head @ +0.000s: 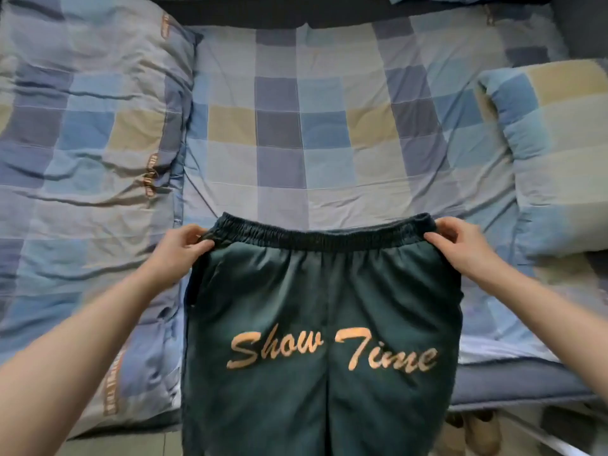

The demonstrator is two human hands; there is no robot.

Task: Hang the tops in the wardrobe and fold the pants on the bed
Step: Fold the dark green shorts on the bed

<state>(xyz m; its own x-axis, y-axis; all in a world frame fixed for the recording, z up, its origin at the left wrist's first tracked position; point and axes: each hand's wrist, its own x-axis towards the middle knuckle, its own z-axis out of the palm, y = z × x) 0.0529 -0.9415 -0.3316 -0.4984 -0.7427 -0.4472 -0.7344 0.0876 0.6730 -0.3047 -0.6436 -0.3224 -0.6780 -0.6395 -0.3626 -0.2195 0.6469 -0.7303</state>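
The left hand and right hand are pinching the pants by the waistband corners over the bed's near edge; legs dangling off the edge are likely to drag them crooked.

I see the pants at lower centre as dark green woven cloth with a faint sheen, smooth on the legs, bunched and matt along the elastic waistband. The lettering across them looks like flat peach print, slightly glossy. The bed sheet is matt checked cotton, lightly creased; the duvet at left is the same cloth, heavily wrinkled, as is the soft pillow at right.
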